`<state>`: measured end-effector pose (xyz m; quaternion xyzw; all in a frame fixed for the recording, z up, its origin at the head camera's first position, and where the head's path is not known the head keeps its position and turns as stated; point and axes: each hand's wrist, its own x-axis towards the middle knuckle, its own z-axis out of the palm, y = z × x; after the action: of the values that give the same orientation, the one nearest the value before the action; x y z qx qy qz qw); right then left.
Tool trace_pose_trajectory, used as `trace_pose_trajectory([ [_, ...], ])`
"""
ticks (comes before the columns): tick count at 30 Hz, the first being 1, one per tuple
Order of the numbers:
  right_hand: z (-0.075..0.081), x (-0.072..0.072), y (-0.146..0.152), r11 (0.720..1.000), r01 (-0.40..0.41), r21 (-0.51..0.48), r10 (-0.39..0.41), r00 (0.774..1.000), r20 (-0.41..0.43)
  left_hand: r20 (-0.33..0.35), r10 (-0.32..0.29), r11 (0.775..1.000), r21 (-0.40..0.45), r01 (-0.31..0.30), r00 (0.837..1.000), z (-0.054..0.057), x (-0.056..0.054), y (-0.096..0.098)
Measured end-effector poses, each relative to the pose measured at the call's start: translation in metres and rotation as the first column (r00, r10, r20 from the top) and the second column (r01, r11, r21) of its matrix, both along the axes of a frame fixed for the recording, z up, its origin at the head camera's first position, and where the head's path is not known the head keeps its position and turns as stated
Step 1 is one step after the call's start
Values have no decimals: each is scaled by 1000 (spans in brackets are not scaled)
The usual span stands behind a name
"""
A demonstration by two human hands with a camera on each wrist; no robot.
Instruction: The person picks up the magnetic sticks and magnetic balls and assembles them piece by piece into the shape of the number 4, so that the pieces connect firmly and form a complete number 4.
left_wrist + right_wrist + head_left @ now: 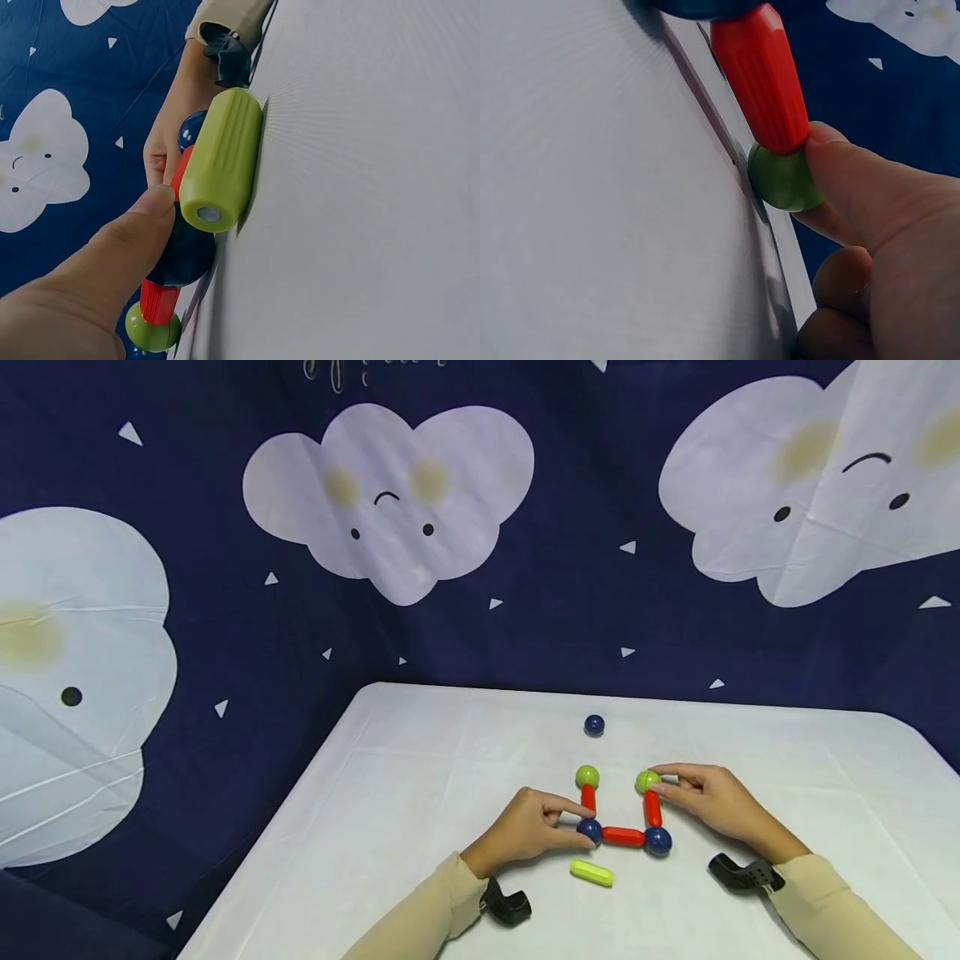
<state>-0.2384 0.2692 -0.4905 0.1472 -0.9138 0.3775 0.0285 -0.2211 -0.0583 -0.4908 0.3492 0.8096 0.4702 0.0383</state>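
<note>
Three red rods, two blue balls and two green balls are joined in a U on the white table, its open side facing away. My left hand (528,828) pinches the left blue ball (590,832) between thumb and fingers. The right hand (712,793) holds the right green ball (647,782), at the far end of the right red rod (652,809). A red rod (623,837) links the left ball to the right blue ball (657,841). Another green ball (587,777) tops the left red rod (588,799). In front lies a loose yellow-green rod (592,872), metal-tipped in the left wrist view.
A loose blue ball (594,725) sits near the far edge of the white table (450,752). Behind stands a dark blue cloth backdrop (577,635) with clouds. Each wrist wears a black strap-like device, the left one (507,906) close to the tabletop.
</note>
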Motion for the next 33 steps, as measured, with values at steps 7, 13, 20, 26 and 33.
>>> trace_pose_trajectory([
  [7,-2,7,2,998,38,-57,-38,999,2,5,7,1000,-5,-7,1000,0,1,2],
  [13,-4,18,6,980,120,-159,-113,992,56,14,16,1000,-12,-16,1000,-2,1,2],
  [20,1,45,-5,953,178,-246,-169,984,58,-4,21,1000,-16,-21,1000,0,0,1],
  [26,10,86,-39,933,198,-301,-220,975,-38,-1,23,1000,-4,-23,1000,1,0,2],
  [33,-1,115,-81,963,-109,-246,80,989,-124,-11,19,1000,-7,-20,1000,-3,3,0],
])
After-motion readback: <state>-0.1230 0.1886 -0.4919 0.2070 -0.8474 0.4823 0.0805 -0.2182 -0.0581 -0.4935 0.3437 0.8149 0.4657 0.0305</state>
